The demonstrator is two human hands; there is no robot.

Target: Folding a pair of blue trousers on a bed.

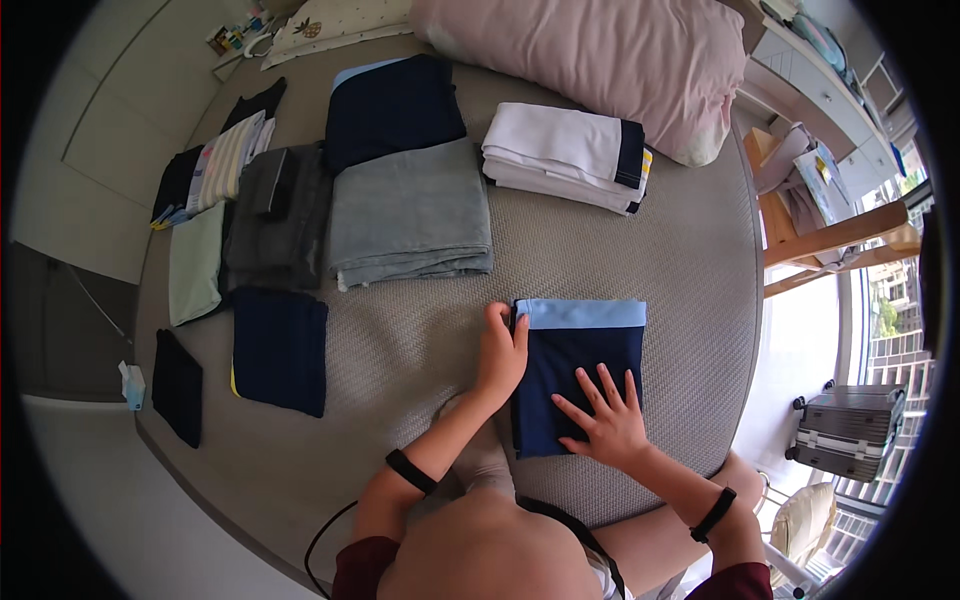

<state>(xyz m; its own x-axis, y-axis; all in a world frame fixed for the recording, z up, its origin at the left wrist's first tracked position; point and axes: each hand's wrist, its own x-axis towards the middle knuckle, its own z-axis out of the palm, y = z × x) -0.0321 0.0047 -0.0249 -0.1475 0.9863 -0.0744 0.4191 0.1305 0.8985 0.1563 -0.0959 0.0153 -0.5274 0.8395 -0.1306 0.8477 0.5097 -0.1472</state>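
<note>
We work on a woven grey bed mat (690, 260). The folded navy garment (555, 358), edged with a light-blue band, lies toward the mat's near-right corner, inboard of the right edge. We judge the step in hand to be smoothing and squaring the fold; the next move calls for even pressure with the layers kept aligned. Our left hand (500, 350), thumb uppermost, pinches the garment at its far-left corner. Our right hand (615, 430) lies palm down, fingers spread, gripping nothing. Farther out, toward the far edge, sit grey folded cloth (410, 215) and a white folded stack (555, 145).
</note>
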